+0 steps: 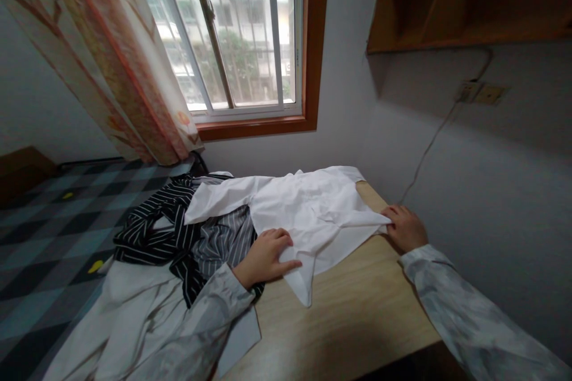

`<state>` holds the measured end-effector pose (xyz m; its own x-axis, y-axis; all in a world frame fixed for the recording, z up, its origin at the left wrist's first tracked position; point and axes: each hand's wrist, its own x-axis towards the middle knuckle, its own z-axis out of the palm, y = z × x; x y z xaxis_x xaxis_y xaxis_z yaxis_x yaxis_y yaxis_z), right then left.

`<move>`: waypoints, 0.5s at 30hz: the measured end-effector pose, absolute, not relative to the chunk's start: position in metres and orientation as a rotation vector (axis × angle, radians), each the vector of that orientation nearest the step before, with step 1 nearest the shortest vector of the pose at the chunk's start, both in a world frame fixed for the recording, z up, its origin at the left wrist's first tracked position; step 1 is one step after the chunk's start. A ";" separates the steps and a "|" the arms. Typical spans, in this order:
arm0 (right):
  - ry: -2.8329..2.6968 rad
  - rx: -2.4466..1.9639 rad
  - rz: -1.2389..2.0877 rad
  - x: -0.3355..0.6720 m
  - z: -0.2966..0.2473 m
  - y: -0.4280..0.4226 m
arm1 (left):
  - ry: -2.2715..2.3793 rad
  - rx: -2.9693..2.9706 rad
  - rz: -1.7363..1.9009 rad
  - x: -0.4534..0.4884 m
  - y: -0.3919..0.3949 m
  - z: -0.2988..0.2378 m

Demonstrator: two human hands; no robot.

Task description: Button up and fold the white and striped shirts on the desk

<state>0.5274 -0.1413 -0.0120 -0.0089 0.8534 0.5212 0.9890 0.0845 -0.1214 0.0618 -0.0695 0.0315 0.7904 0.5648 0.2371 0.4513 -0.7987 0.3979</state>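
A white shirt (pixel 308 199) is spread over the wooden table, one sleeve (pixel 223 195) stretching left across striped clothes. My left hand (pixel 266 257) lies on the near side of the shirt, by a pointed end that hangs toward me. Its thumb is held apart from the fingers, which rest on the cloth. At the right edge of the table, my right hand (pixel 406 228) pinches a corner of the same shirt, pulling the fabric into a taut fold. The undersides of both hands are hidden.
Black-and-white striped clothes (pixel 154 229) and white cloth (pixel 134 303) are heaped at left, next to a checked bed (pixel 40 256). The wooden table (pixel 357 303) meets the wall. A cable (pixel 429 146) hangs from a socket (pixel 480 93) below a shelf (pixel 429 18). A curtain (pixel 120 53) flanks the window.
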 end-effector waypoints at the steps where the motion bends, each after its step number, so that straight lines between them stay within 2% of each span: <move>1: -1.938 -1.777 -0.346 0.535 -0.015 -0.148 | 0.719 2.685 0.454 0.060 -0.070 0.033; 8: -1.873 -1.551 -0.277 0.559 -0.019 -0.191 | 0.421 2.717 0.291 0.058 -0.068 0.033; 11: -1.897 -1.454 -0.201 0.558 -0.018 -0.194 | 0.475 2.635 0.292 0.051 -0.062 0.043; 15: -2.016 -1.392 0.070 0.555 -0.024 -0.193 | 0.679 2.375 0.319 0.025 -0.049 0.067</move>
